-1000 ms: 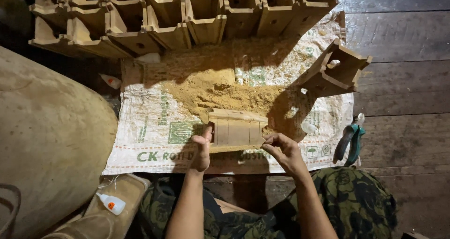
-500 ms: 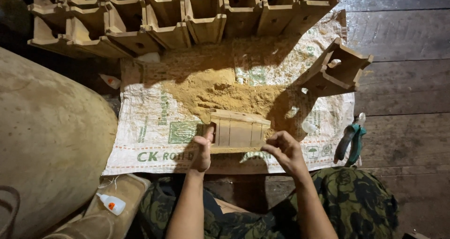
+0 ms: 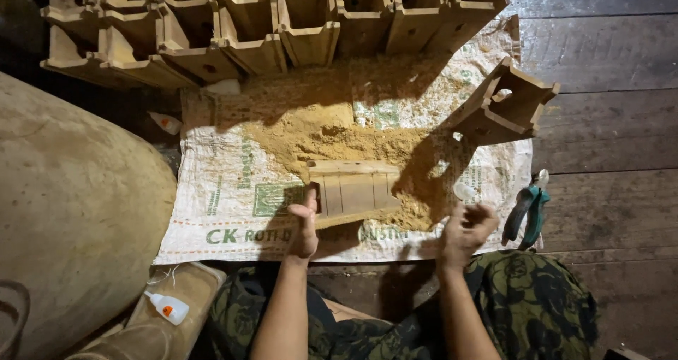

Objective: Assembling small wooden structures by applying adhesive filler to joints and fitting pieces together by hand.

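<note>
My left hand (image 3: 304, 226) grips the left end of a small slatted wooden box (image 3: 355, 190), holding it just above a heap of sawdust (image 3: 332, 137) on a woven white sack (image 3: 233, 197). Off to the right, my right hand (image 3: 464, 231) is away from the box with its fingers curled. A small pale object (image 3: 462, 190) shows just above those fingertips; I cannot tell whether the hand holds it.
Rows of similar wooden boxes (image 3: 268, 21) are stacked along the far edge, and one more (image 3: 505, 105) lies tilted at the right. Green-handled pliers (image 3: 528, 215) rest on the plank floor. A small white bottle (image 3: 168, 308) lies at my left, beside a large rounded sack (image 3: 70, 211).
My right hand has let go of the box's right end and drawn back to the right. The left hand still holds the box, which has lifted slightly.
</note>
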